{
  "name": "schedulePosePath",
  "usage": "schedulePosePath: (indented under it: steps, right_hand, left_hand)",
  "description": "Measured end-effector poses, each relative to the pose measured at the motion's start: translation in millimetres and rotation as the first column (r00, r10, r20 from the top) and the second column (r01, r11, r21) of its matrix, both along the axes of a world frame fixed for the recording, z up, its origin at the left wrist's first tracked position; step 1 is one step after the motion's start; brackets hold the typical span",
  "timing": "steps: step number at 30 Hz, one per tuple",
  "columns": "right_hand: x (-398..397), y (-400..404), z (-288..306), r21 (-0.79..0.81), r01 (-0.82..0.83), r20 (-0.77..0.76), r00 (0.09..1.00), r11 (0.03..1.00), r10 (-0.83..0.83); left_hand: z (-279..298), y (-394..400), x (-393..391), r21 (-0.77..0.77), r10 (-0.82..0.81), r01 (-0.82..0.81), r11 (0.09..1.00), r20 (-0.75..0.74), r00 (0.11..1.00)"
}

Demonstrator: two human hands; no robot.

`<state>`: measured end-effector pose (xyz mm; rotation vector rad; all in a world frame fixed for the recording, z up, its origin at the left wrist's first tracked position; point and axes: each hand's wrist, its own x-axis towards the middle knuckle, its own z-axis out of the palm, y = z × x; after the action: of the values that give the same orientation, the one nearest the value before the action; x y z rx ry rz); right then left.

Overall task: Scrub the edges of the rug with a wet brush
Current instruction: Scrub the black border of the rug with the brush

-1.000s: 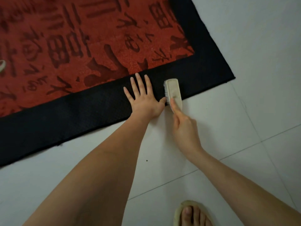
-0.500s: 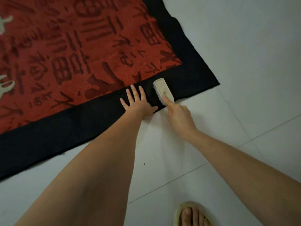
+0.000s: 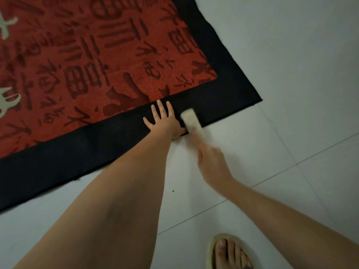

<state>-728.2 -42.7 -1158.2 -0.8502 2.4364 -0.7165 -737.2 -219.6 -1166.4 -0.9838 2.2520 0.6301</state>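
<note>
A red rug (image 3: 81,61) with dark characters and a wide black border (image 3: 229,88) lies on the floor, its near right corner at the right of the view. My left hand (image 3: 165,121) presses flat on the black border near its front edge, fingers spread. Just to its right, a pale cream scrub brush (image 3: 192,120) lies on the border, overhanging the rug's edge. My right hand (image 3: 211,162) grips the brush's near end; hand and brush are motion-blurred.
White floor tiles (image 3: 291,55) with thin grout lines surround the rug to the right and front. My foot in a pale sandal (image 3: 229,253) stands at the bottom edge. A small dark speck (image 3: 173,191) lies on the tile.
The view has shifted, so the rug corner sits a little further left. The brush has slid slightly toward the rug's front edge and now blurs with my right hand; my left hand stays pressed down.
</note>
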Motion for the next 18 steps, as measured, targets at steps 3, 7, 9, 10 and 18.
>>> schedulePosePath:
  steps: [3, 7, 9, 10, 18]
  right_hand:
    - [-27, -10, -7, 0.061, -0.057, -0.042, 0.997, 0.997, 0.060]
    - [-50, -38, -11, 0.069, 0.061, -0.049, 0.997, 0.996, -0.058]
    - [-11, -7, -8, 0.019, 0.034, -0.019, 0.999, 0.999, -0.033]
    - [2, 6, -3, 0.024, -0.013, 0.006, 1.000, 1.000, 0.013]
    - [-31, -14, -4, 0.189, -0.031, -0.101, 0.994, 0.981, 0.051]
  left_hand:
    - [-3, 0, 1, -0.016, 0.002, -0.003, 1.000, -0.034, 0.999]
    - [-4, 1, 4, -0.019, 0.000, -0.001, 1.000, -0.032, 0.999]
    - [-4, 0, 6, -0.008, -0.012, 0.012, 1.000, -0.032, 0.999]
    - [-4, -1, 6, -0.006, -0.018, 0.018, 1.000, -0.037, 0.999]
    - [-3, 1, 8, -0.019, -0.007, 0.006, 1.000, -0.029, 1.000]
